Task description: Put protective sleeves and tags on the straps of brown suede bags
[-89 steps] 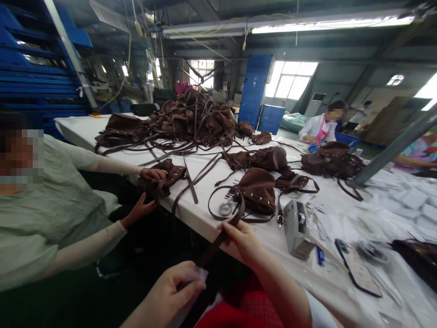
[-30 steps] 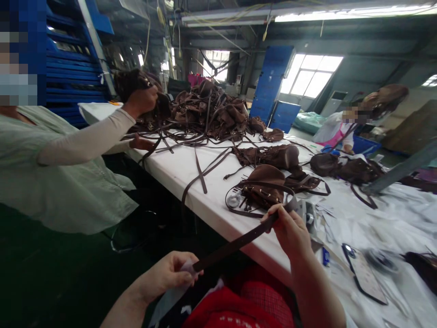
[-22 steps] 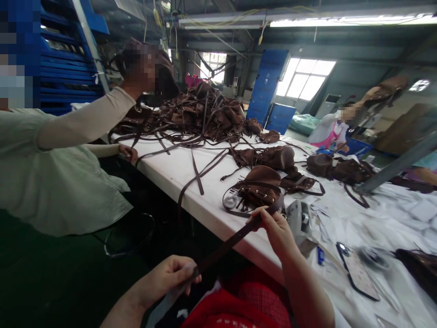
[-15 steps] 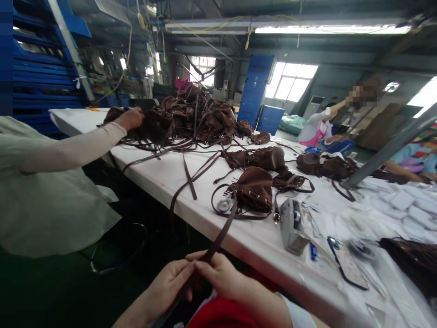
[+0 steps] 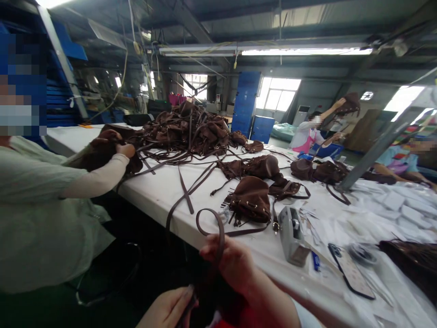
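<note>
A dark brown strap (image 5: 221, 232) curls in a loop off the table edge, next to a brown drawstring bag (image 5: 251, 200) with fringe and metal eyelets. My right hand (image 5: 235, 264), slightly blurred, has its fingers closed around this strap. Lower and nearer to me is my left hand (image 5: 167, 307), pinching a dark strip that looks like a lower part of the strap. Its far end drops into shadow at the bottom of the picture. Another brown bag (image 5: 266, 167) lies just behind the fringed one.
A big heap of brown bags (image 5: 191, 130) covers the far part of the white table (image 5: 164, 196). At left a co-worker (image 5: 44, 218) handles a brown bag. A grey metal device (image 5: 292, 237), a phone (image 5: 351, 271) and a slanted post (image 5: 375, 146) stand or lie rightward.
My hands have moved apart: the right one up along the strap, the left one lower. The strap has gone from taut to looped. The co-worker at left has drawn a bag nearer.
</note>
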Demonstrator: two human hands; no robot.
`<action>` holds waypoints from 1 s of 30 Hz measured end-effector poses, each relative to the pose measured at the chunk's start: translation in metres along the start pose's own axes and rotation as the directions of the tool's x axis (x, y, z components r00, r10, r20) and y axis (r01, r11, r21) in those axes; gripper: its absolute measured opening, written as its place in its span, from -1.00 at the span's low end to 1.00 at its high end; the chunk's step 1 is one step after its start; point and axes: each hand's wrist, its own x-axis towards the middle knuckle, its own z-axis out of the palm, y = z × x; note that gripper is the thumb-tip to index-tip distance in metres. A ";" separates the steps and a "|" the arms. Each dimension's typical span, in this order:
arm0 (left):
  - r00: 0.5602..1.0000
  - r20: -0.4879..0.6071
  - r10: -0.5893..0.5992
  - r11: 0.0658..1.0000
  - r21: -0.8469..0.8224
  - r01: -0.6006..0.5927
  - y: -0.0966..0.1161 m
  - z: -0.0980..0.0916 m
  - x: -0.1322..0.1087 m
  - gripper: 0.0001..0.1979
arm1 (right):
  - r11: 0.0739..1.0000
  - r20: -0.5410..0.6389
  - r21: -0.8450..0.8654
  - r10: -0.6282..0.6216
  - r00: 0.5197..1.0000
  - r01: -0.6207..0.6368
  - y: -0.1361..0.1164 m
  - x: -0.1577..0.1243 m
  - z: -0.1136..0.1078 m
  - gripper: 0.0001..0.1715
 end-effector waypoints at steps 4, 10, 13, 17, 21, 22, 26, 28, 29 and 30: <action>1.000 -0.011 -0.001 1.000 -0.005 0.001 -0.003 -0.009 -0.009 -0.36 | 0.994 -0.045 -0.035 -0.100 0.994 0.099 -0.023 0.010 -0.013 -0.67; 0.991 -0.056 0.119 0.984 -0.124 -0.125 0.013 -0.009 -0.012 -0.44 | 0.938 0.079 -0.345 0.064 0.995 -0.033 0.042 -0.001 -0.005 -0.60; 0.995 -0.031 0.092 0.992 -0.083 -0.094 0.014 -0.008 -0.012 -0.45 | 0.966 0.131 -0.203 0.187 0.974 -0.158 0.046 0.000 -0.004 -0.54; 0.999 0.004 0.053 0.996 -0.067 -0.053 0.009 -0.006 -0.009 -0.43 | 0.999 -0.124 -0.042 0.023 0.992 -0.029 0.019 0.018 -0.013 -0.67; 0.994 -0.055 0.091 0.994 -0.048 -0.094 0.010 -0.006 -0.002 -0.45 | 0.962 -0.092 -0.252 0.081 0.992 -0.102 0.042 0.014 -0.021 -0.63; 0.994 -0.061 0.096 0.995 -0.034 -0.098 0.009 -0.006 0.000 -0.46 | 0.941 -0.047 -0.300 0.148 0.988 -0.155 0.053 0.010 -0.023 -0.61; 0.999 -0.014 0.039 0.999 0.004 -0.039 0.003 -0.007 0.002 -0.44 | 0.928 -0.091 -0.253 0.259 0.962 -0.274 0.075 0.006 -0.037 -0.54; 1.000 0.023 -0.002 1.000 0.008 0.001 -0.003 -0.006 0.003 -0.41 | 0.946 -0.180 -0.115 0.279 0.943 -0.302 0.068 0.014 -0.047 -0.51; 0.999 0.034 -0.013 1.000 0.012 0.012 -0.005 -0.005 0.004 -0.40 | 0.950 -0.209 -0.058 0.288 0.934 -0.306 0.063 0.020 -0.051 -0.51; 0.999 0.041 -0.019 1.000 0.014 0.018 -0.007 -0.003 0.006 -0.39 | 0.950 -0.224 -0.031 0.296 0.928 -0.311 0.060 0.024 -0.055 -0.51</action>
